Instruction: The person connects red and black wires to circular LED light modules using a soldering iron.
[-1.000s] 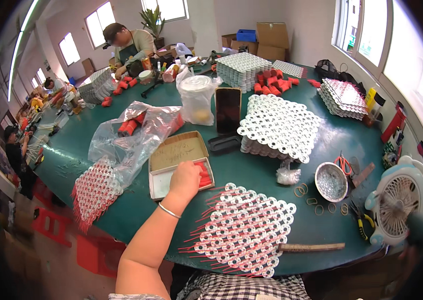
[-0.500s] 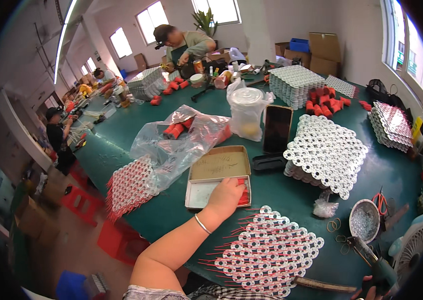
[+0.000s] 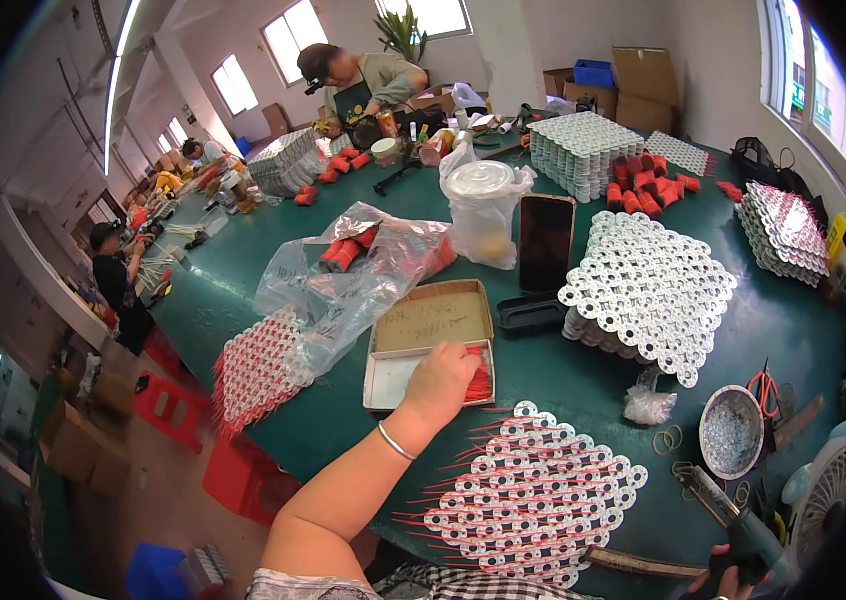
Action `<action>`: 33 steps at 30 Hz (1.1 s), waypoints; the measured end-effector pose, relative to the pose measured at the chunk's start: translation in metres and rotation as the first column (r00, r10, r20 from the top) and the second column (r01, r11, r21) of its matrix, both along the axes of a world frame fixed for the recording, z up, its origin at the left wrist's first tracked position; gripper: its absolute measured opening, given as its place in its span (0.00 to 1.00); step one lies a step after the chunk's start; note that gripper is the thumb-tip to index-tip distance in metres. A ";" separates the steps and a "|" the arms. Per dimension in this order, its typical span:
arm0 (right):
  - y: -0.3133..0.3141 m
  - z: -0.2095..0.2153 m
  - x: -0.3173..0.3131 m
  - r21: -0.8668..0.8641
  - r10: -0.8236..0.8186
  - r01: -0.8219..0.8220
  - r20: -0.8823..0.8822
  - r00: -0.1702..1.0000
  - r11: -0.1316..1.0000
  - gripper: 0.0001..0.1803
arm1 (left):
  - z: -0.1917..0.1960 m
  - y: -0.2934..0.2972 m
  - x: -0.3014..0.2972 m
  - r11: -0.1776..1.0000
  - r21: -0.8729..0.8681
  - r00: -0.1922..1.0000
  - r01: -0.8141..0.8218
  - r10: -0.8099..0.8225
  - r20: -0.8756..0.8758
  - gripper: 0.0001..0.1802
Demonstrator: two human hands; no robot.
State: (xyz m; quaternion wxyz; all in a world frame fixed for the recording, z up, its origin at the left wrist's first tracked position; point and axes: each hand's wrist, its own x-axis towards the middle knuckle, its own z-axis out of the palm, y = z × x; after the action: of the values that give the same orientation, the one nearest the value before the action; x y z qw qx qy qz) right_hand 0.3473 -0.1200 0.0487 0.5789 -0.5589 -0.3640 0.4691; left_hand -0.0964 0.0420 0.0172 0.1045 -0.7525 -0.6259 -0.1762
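Across a green bench (image 3: pixel 583 385) crowded almost to its rim, a worker's left hand (image 3: pixel 440 380) is reaching into a shallow cardboard box (image 3: pixel 430 340), its fingers curling loosely down over a bundle of thin red sticks (image 3: pixel 480 375) lying along the box's right side. Whether the fingers are actually gripping the sticks cannot be told, since the back of the hand is covering them. A thin silver bangle (image 3: pixel 395 441) is sitting on the wrist.

Open bench is showing only in narrow strips: a band between the box and the flat mat of white discs threaded with red sticks (image 3: pixel 533 495) lying at the near edge, and a wider patch to the right of the tall stack of white disc sheets (image 3: pixel 648 290). A crumpled clear plastic bag (image 3: pixel 353 285) is pressing against the box's left side and spilling over another red-and-white mat (image 3: pixel 258 365) that is hanging over the bench's left edge. A dark phone (image 3: pixel 546 243) is leaning upright just behind the box, beside a lidded plastic tub in a bag (image 3: pixel 483 210).

At the lower right corner, the right hand (image 3: pixel 733 580) is being cut off by the frame; only fingertips are showing, closing on the grip of a dark glue gun (image 3: pixel 743 535). A metal bowl (image 3: pixel 732 432) and orange-handled scissors (image 3: pixel 765 390) are lying nearby. Far across the bench another person (image 3: pixel 358 80) is bending over work too small to make out.
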 end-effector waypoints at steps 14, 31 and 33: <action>-0.001 0.003 -0.020 -0.011 0.126 -0.126 -0.011 0.992 0.992 0.18 | -0.020 -0.091 -0.003 0.943 -0.328 0.406 0.047 0.282 0.869 0.11; 0.019 -0.032 -0.064 0.165 0.453 -0.424 -0.227 0.862 0.891 0.25 | 0.033 -0.084 0.180 0.058 -0.562 0.373 0.825 0.692 0.619 0.16; 0.009 -0.047 -0.058 0.047 0.359 -0.382 -0.464 0.810 0.923 0.25 | 0.034 -0.080 0.181 0.109 -0.565 0.388 0.818 0.620 0.682 0.15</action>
State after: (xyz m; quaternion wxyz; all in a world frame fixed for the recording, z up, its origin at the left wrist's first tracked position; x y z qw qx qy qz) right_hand 0.2893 -0.1107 0.0019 0.5326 -0.3628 -0.3053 0.7011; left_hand 0.0846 -0.0379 0.0512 -0.8017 -0.4164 -0.4180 -0.0960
